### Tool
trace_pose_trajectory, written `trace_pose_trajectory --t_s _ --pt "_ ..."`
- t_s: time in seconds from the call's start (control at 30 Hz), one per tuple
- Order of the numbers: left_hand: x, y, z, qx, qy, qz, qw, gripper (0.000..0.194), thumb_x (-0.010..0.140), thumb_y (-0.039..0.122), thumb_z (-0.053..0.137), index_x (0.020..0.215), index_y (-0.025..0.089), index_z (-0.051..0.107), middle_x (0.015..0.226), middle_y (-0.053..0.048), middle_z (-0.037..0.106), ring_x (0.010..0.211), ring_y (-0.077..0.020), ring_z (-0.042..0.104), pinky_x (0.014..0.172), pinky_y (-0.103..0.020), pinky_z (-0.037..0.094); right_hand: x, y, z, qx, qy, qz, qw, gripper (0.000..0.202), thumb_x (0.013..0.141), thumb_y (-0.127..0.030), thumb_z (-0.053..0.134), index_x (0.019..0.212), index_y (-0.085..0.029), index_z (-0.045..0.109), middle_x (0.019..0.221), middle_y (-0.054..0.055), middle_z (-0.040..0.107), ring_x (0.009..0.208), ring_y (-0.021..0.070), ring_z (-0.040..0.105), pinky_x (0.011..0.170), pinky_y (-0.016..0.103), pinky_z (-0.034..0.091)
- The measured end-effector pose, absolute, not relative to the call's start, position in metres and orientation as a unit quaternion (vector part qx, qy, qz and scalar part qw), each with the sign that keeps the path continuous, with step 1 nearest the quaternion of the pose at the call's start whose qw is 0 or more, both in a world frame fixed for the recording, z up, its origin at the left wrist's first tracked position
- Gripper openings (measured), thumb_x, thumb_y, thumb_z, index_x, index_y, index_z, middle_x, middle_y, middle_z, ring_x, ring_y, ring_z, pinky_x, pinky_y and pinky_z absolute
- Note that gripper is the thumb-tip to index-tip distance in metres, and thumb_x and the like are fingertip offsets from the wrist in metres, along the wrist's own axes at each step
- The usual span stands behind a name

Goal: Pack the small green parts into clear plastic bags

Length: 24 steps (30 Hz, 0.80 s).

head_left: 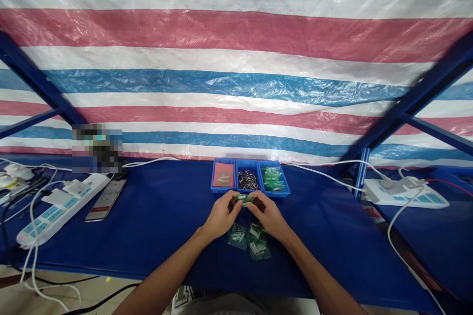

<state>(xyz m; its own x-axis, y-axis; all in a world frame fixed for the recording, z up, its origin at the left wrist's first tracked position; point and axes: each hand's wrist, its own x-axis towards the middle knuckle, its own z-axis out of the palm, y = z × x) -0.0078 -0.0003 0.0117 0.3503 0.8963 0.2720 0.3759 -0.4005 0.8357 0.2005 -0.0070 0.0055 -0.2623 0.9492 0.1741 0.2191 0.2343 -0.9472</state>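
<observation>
Between my two hands is a small green-tinted plastic bag [244, 198] with pale pieces inside. My left hand [223, 214] pinches its left end, and my right hand [269, 210] pinches its right end. Below them on the blue table lie several similar clear bags [237, 235] holding short white pieces. Just beyond my fingers stand three joined blue bins. The left bin holds pink sheets [223, 174] with a small brownish packet on top. Dark metal screw-like pieces [247, 180] fill the middle bin. Green-tinted plastic bags [272, 178] lie in the right bin.
A white power strip [62, 210] with plugs and cables lies at left, beside a phone [105, 200]. Another power strip [406, 194] sits at right, its cable running along the table's back. Blue metal posts [399, 113] and a striped plastic sheet [236, 78] bound the table.
</observation>
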Motion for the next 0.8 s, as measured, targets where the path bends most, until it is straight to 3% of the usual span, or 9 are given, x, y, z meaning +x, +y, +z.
trace_pose_trajectory --t_s 0.4,0.67,0.8 --pt "-0.0072 -0.0005 0.0108 0.737 0.427 0.382 0.358 0.030 0.110 0.046 0.049 0.110 0.019 0.063 0.084 -0.001 0.061 0.070 -0.0159 0.054 0.067 -0.027 0.041 0.1998 -0.0083 0.0058 -0.440 -0.678 0.441 0.391 0.026 0.103 -0.049 0.061 0.100 -0.023 0.065 0.077 -0.002 0.051 0.068 0.0168 0.044 0.062 0.029 0.035" --pt "-0.0070 0.0007 0.0125 0.747 0.425 0.361 0.361 0.031 0.109 0.046 0.049 0.101 0.019 0.062 0.079 0.001 0.056 0.069 -0.0150 0.052 0.065 -0.027 0.037 0.1991 -0.0074 0.0036 -0.445 -0.684 0.414 0.404 0.024 0.105 -0.041 0.059 0.089 -0.023 0.057 0.078 -0.003 0.048 0.069 0.0162 0.042 0.062 0.029 0.034" --pt "-0.0076 0.0014 0.0122 0.748 0.426 0.357 0.363 0.030 0.109 0.046 0.050 0.103 0.019 0.062 0.079 0.001 0.055 0.069 -0.0148 0.052 0.064 -0.027 0.037 0.1994 -0.0070 0.0043 -0.440 -0.682 0.416 0.409 0.022 0.107 -0.041 0.056 0.094 -0.023 0.060 0.079 -0.002 0.049 0.069 0.0163 0.043 0.063 0.029 0.035"
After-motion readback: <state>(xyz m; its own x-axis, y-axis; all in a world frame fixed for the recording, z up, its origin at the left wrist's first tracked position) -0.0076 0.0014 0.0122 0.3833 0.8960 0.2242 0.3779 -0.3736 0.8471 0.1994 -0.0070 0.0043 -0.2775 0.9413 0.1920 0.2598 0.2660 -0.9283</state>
